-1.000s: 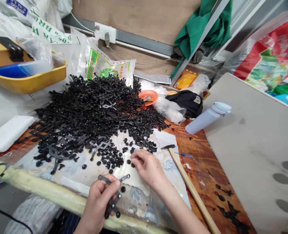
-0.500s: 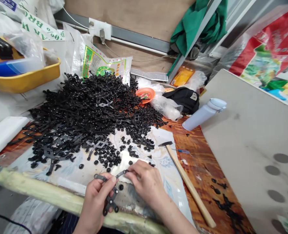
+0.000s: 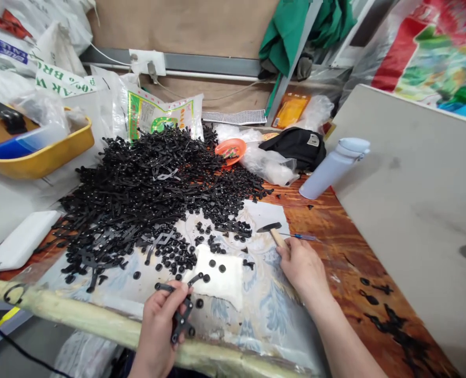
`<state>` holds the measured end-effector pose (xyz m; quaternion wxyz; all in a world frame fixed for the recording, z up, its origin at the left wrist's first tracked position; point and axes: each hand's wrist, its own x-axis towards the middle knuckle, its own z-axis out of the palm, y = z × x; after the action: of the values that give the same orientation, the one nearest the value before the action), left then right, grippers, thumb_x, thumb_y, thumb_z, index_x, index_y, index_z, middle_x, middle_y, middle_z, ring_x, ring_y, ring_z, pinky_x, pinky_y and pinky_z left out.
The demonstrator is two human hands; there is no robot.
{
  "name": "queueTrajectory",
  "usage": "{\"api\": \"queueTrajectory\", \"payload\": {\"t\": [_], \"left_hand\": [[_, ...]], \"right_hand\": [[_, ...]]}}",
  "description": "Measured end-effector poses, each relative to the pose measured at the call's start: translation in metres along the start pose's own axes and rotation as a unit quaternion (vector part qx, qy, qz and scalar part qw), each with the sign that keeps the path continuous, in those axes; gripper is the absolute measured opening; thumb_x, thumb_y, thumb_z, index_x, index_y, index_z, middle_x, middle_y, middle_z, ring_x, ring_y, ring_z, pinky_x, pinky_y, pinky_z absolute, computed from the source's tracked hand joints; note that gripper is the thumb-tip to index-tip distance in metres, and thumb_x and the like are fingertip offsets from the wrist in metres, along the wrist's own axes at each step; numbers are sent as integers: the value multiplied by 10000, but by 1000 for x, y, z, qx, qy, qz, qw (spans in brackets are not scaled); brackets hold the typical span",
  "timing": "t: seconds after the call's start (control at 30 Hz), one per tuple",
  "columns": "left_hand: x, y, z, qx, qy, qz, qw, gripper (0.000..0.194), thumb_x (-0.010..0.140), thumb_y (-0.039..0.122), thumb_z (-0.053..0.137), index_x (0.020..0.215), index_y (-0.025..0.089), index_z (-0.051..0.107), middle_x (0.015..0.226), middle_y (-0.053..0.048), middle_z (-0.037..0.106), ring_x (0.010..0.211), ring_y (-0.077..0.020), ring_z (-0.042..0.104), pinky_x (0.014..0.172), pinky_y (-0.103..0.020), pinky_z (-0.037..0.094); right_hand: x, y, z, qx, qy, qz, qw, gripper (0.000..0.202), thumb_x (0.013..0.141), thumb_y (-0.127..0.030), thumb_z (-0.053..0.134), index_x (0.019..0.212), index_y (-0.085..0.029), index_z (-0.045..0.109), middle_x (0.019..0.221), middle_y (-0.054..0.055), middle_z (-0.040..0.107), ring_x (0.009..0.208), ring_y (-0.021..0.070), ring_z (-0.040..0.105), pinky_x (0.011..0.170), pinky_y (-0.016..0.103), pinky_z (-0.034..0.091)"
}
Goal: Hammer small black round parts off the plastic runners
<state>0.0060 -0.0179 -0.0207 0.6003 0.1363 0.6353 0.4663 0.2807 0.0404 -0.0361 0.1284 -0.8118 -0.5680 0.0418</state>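
Note:
My left hand [image 3: 158, 315] is closed on a black jointed linkage [image 3: 183, 320] of short riveted bars, one end pointing toward a white cloth pad [image 3: 228, 283]. A few black round caps [image 3: 222, 268] rest on the pad. To the right, my right hand [image 3: 304, 265] is closed round the wooden handle of a hammer [image 3: 275, 233], just below its dark head. Most of the handle is hidden by the hand and forearm. Beyond both hands rises a big heap of black linkages [image 3: 149, 184], with loose black caps [image 3: 173, 249] along its near edge.
A thin blue tool [image 3: 301, 237] lies beside the hammer. Farther back are a light blue bottle [image 3: 333, 170], a black pouch [image 3: 299, 149] and an orange dish [image 3: 231, 151]. A grey panel [image 3: 406, 173] bounds the right. On the left are a yellow basket [image 3: 39, 160] and a white box [image 3: 22, 241].
My right hand has left the tip of the linkage, moved right and taken hold of the hammer's handle. My left hand still holds the linkage. The view has shifted slightly.

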Motion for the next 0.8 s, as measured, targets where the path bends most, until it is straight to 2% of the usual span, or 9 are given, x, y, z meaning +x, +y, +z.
{"api": "queueTrajectory", "payload": {"t": [0.13,0.3,0.47,0.8], "left_hand": [[-3,1,6,-16,37,-11,999,452,474,433,834,760,176,596,426,73,524,307,-57,422,219,-94,243],[-7,0,15,-19,45,-17,999,482,424,416,854,756,174,603,394,89,500,298,-56,428,208,-89,252],[-7,0,18,-17,53,1,998,492,400,387,866,757,182,597,436,68,563,317,-68,444,191,-98,260],[-8,0,20,-24,51,7,998,445,435,348,861,752,186,595,470,59,595,322,-70,462,194,-105,278]], "right_hand": [[-7,-5,-15,64,0,-5,998,261,887,-264,359,966,-155,583,905,122,634,831,255,606,722,328,421],[-20,-14,-29,166,-26,-41,985,290,917,-351,292,888,-212,545,692,18,645,618,187,611,584,256,401],[-25,-23,-23,222,-38,-88,970,278,929,-346,296,981,-218,537,709,24,642,624,199,611,596,263,386],[-26,-23,-19,215,-49,-82,972,275,926,-310,319,1043,-217,551,687,18,627,607,196,606,572,258,375]]}}
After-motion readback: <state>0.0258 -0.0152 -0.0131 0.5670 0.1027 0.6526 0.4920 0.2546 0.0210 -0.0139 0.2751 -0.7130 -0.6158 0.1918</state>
